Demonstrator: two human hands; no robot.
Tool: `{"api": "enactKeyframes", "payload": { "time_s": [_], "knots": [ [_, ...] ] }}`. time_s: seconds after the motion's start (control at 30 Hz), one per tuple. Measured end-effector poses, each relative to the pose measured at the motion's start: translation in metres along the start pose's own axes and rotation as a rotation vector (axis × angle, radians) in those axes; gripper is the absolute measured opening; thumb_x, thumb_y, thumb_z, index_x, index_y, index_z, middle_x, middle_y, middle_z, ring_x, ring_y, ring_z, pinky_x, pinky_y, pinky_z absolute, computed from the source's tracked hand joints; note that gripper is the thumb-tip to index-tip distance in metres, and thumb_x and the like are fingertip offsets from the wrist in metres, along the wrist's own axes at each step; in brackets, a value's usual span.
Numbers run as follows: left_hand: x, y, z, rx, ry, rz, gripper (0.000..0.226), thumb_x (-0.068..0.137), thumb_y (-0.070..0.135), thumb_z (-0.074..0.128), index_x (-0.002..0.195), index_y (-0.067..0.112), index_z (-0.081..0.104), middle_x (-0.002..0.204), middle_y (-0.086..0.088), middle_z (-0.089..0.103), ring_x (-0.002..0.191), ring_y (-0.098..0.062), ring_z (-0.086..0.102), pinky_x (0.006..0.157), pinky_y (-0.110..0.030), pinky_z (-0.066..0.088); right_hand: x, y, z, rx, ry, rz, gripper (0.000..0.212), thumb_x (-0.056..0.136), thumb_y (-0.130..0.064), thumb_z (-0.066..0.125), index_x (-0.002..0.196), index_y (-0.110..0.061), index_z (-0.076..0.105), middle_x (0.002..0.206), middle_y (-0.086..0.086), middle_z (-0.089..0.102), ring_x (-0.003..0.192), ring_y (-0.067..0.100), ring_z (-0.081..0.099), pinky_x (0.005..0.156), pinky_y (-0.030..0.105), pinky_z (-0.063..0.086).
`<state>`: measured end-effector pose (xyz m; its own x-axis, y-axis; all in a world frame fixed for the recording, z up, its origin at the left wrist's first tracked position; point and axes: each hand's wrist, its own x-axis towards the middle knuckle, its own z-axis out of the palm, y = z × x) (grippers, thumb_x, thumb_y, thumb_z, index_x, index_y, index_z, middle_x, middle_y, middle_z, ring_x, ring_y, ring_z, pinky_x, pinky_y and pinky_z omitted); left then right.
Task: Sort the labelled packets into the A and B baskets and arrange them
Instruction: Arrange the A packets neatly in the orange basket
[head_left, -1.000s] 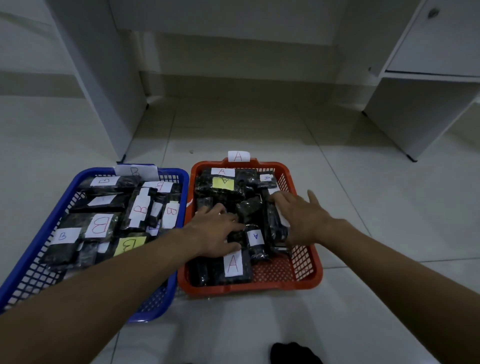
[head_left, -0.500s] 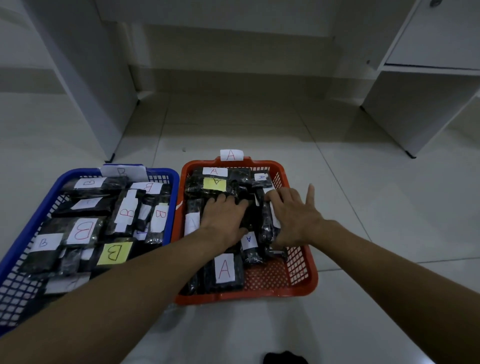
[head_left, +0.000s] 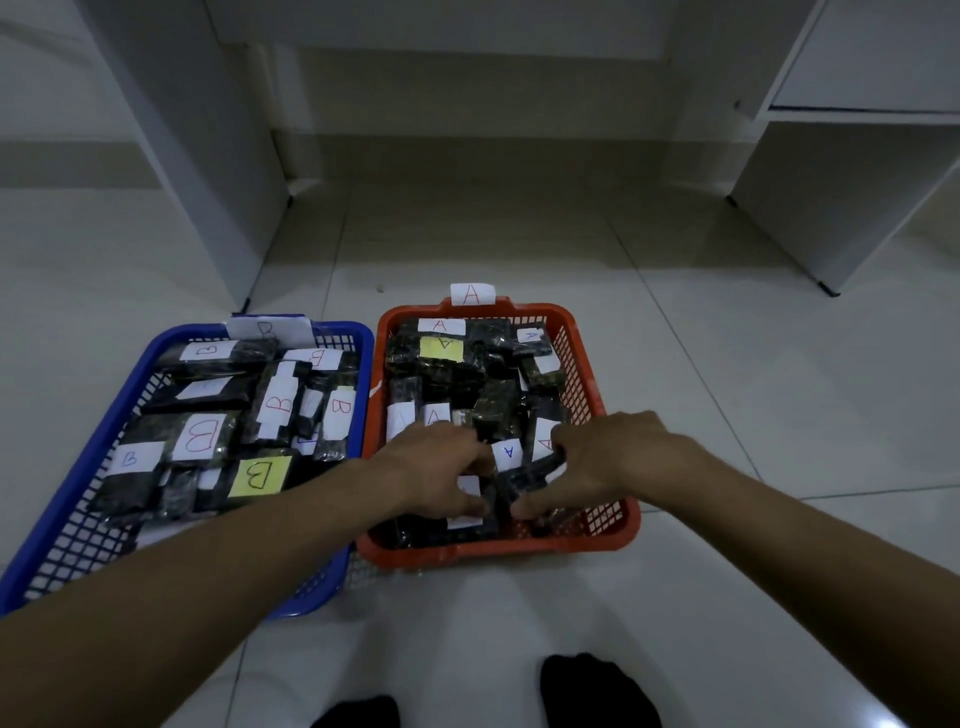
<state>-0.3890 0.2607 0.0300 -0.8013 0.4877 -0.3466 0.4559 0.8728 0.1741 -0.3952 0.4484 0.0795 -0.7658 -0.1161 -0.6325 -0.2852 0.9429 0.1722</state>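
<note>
The orange basket (head_left: 498, 552), tagged A (head_left: 471, 294), stands on the floor at centre and holds several dark packets with A labels (head_left: 441, 348). Beside it on the left, the blue basket (head_left: 78, 467), tagged B (head_left: 267, 328), is packed with B-labelled packets (head_left: 258, 474). Both my hands are inside the near end of the orange basket. My left hand (head_left: 441, 467) curls its fingers and thumb round a white-labelled packet (head_left: 467, 488). My right hand (head_left: 597, 460) grips a dark packet (head_left: 524, 475) between fingers and thumb. An A-labelled packet (head_left: 508, 452) lies between the hands.
Pale floor tiles surround the two baskets. A white desk panel (head_left: 208, 156) rises behind the blue basket, and a white cabinet (head_left: 841, 208) stands at the back right. My feet in dark socks (head_left: 597, 691) show at the bottom edge.
Both hands have drawn back from the middle of the orange basket to its near end. Their flat fingers have curled round packets there.
</note>
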Motion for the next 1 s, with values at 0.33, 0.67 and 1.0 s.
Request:
{"api": "enactKeyframes", "payload": {
  "time_s": [0.33,0.67,1.0],
  "knots": [
    [-0.006,-0.007,0.004,0.019,-0.044,-0.049,0.059,0.083,0.035,0.073,0.134,0.031,0.045,0.135,0.004,0.050,0.120,-0.020,0.045,0.097,-0.037,0.040,0.003,-0.026,0.002,-0.316,0.023,0.063,0.106,0.066,-0.100,0.026,0.132,-0.021,0.051,0.120,0.006,0.059,0.108,0.027,0.055,0.095,0.042,0.042],
    [-0.001,-0.013,-0.009,0.036,0.058,-0.122,0.056,0.086,0.049,0.065,0.134,0.023,0.047,0.123,-0.004,0.057,0.117,-0.022,0.046,0.093,-0.037,0.043,0.010,0.000,0.000,-0.099,0.259,-0.035,0.117,0.061,-0.065,0.080,0.147,-0.025,0.012,0.146,0.015,0.031,0.136,0.035,0.032,0.110,0.059,0.029],
    [0.047,-0.006,0.002,-0.047,0.169,-0.197,0.060,0.091,0.039,0.060,0.144,0.023,0.037,0.124,-0.007,0.058,0.122,-0.026,0.040,0.097,-0.040,0.038,0.067,0.018,-0.006,-0.103,0.322,-0.178,0.109,0.070,-0.062,0.074,0.152,-0.027,0.013,0.154,0.006,0.028,0.146,0.030,0.020,0.115,0.068,0.007]
  ]
}}
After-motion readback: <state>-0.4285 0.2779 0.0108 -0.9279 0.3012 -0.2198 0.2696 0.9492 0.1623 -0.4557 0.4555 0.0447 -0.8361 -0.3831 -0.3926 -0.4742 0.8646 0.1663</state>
